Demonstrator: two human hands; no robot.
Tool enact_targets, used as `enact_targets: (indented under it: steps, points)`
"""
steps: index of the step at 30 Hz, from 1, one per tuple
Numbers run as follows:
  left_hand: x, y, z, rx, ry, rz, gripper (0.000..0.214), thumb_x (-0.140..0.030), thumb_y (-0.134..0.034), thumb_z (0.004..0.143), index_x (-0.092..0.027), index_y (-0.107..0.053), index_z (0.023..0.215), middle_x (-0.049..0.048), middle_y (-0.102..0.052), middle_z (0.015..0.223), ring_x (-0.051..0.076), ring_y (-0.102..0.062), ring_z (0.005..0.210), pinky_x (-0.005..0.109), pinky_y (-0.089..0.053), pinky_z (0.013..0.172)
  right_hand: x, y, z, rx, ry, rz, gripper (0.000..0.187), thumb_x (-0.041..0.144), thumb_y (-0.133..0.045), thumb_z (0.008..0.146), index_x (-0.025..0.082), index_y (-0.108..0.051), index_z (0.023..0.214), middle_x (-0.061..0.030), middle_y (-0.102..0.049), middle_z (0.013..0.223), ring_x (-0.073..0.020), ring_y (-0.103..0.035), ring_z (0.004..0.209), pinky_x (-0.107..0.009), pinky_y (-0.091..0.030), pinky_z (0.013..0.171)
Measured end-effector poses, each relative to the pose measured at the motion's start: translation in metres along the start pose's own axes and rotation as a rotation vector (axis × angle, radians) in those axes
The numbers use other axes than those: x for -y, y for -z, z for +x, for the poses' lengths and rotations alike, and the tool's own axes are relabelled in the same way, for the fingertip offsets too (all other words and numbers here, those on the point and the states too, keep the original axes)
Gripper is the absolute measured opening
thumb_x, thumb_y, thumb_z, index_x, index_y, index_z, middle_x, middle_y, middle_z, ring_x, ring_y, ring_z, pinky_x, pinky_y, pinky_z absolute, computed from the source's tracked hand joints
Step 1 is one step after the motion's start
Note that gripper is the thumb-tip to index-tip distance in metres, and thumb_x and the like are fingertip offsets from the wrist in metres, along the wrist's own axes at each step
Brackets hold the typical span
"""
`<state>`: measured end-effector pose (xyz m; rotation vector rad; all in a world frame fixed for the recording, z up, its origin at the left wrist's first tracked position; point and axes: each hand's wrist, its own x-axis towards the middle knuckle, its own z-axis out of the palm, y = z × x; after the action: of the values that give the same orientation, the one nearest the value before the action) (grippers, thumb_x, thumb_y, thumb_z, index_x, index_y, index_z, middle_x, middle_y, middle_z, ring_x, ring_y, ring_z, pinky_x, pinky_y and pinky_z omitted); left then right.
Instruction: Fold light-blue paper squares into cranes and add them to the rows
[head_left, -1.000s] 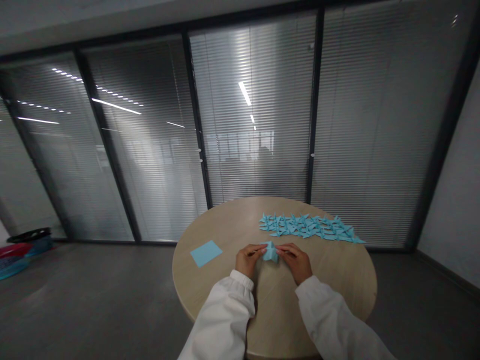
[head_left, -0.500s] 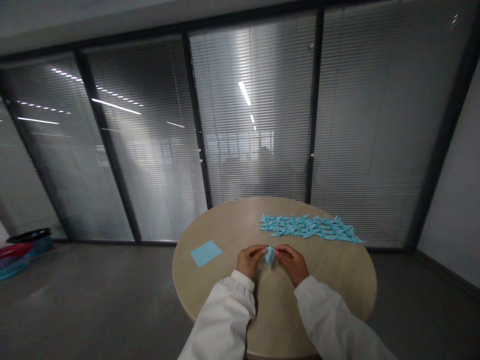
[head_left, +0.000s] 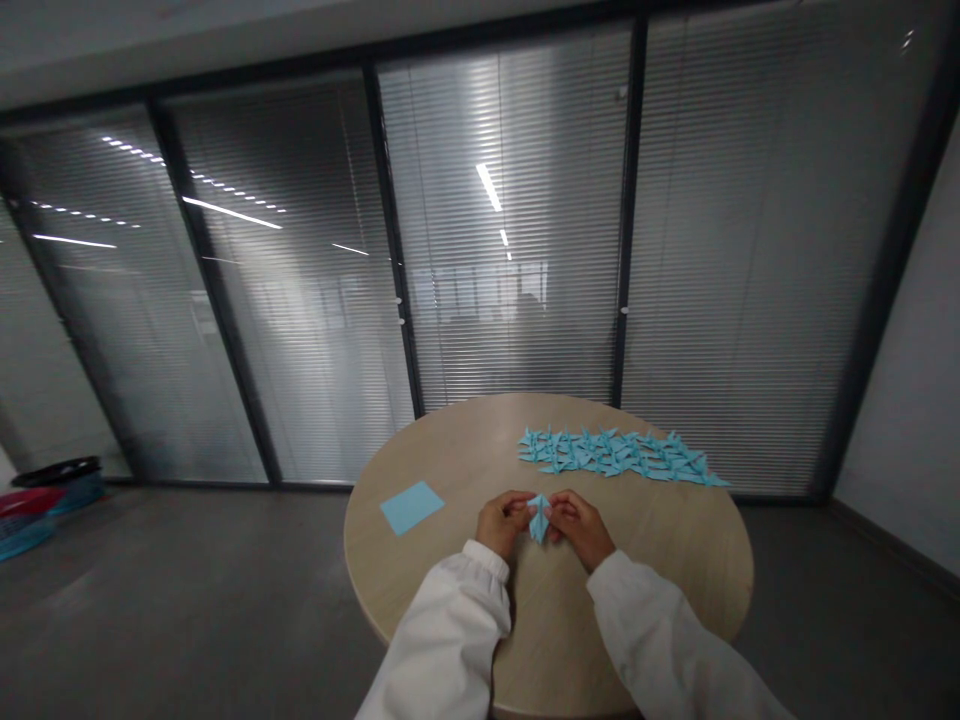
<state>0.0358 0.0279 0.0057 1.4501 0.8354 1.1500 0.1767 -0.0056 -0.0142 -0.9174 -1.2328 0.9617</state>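
Observation:
Between my two hands is a small piece of folded blue paper (head_left: pixel 538 522), roughly kite-shaped with a crease down its middle. My left hand (head_left: pixel 501 522) pinches its left edge, and my right hand (head_left: pixel 582 526) pinches the right edge; both are closed. The paper is held over the round wooden table (head_left: pixel 555 650). A flat sheet of blue paper (head_left: pixel 412 508) lies to the left of my left hand. Beyond my right hand, several folded blue paper cranes (head_left: pixel 615 453) lie packed in a long band.
Glass partitions with blinds (head_left: pixel 517 340) stand right behind the table. On the floor at far left are a basket with a black rim (head_left: pixel 60 472) and one with a red rim (head_left: pixel 30 502). A white wall (head_left: pixel 907 420) rises at the right.
The folded paper has turned so its creased, kite-shaped face shows more plainly. My fingers have shifted slightly along its edges. The sheet and the cranes have not moved.

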Motion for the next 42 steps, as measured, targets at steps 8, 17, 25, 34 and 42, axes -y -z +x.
enact_targets:
  steps: [8, 17, 25, 34, 42]
  points:
    - [0.001, 0.001, -0.002, 0.049, 0.003, -0.075, 0.039, -0.03, -0.067, 0.055, -0.013, -0.06, 0.09, 0.0043, -0.063, 0.071, 0.012, -0.056, 0.058, 0.022, -0.045, 0.052, -0.001, 0.002, 0.002, -0.007, -0.032, 0.078, 0.034, 0.045, -0.063, 0.061, 0.02, -0.044, 0.076, 0.0049, -0.056, 0.05, -0.0119, -0.053, 0.042, -0.021, -0.042, 0.041]
    - [-0.006, -0.003, -0.004, 0.095, -0.051, -0.116, 0.03, -0.022, -0.063, 0.059, -0.014, -0.065, 0.087, 0.0082, -0.064, 0.094, 0.018, -0.06, 0.079, 0.032, -0.047, 0.074, -0.001, 0.008, 0.003, -0.046, -0.099, 0.36, 0.026, 0.036, -0.063, 0.061, 0.017, -0.057, 0.077, -0.0031, -0.062, 0.066, -0.0161, -0.059, 0.058, -0.03, -0.048, 0.059]
    - [-0.004, 0.004, -0.001, -0.048, -0.163, 0.191, 0.024, -0.028, -0.064, 0.06, -0.014, -0.068, 0.079, 0.0081, -0.066, 0.081, 0.018, -0.058, 0.074, 0.028, -0.045, 0.07, 0.002, 0.007, 0.001, -0.015, -0.096, 0.213, 0.024, 0.032, -0.064, 0.062, 0.016, -0.059, 0.079, -0.0013, -0.06, 0.062, -0.0144, -0.056, 0.056, -0.027, -0.045, 0.056]
    - [0.003, 0.004, 0.001, -0.011, -0.086, 0.152, 0.025, -0.032, -0.069, 0.053, -0.011, -0.066, 0.066, 0.0021, -0.06, 0.055, 0.011, -0.051, 0.051, 0.021, -0.04, 0.051, 0.005, 0.005, 0.001, -0.037, 0.16, -0.139, 0.028, 0.041, -0.059, 0.067, 0.018, -0.058, 0.083, -0.0049, -0.061, 0.081, -0.0183, -0.056, 0.076, -0.028, -0.045, 0.069]
    - [0.004, 0.004, 0.003, 0.021, -0.01, -0.025, 0.031, -0.035, -0.07, 0.052, -0.01, -0.066, 0.07, 0.0043, -0.063, 0.06, 0.013, -0.054, 0.056, 0.024, -0.042, 0.056, -0.001, 0.004, 0.001, 0.023, 0.14, -0.221, 0.028, 0.045, -0.053, 0.071, 0.018, -0.054, 0.081, -0.0029, -0.059, 0.076, -0.0163, -0.055, 0.071, -0.026, -0.043, 0.066]
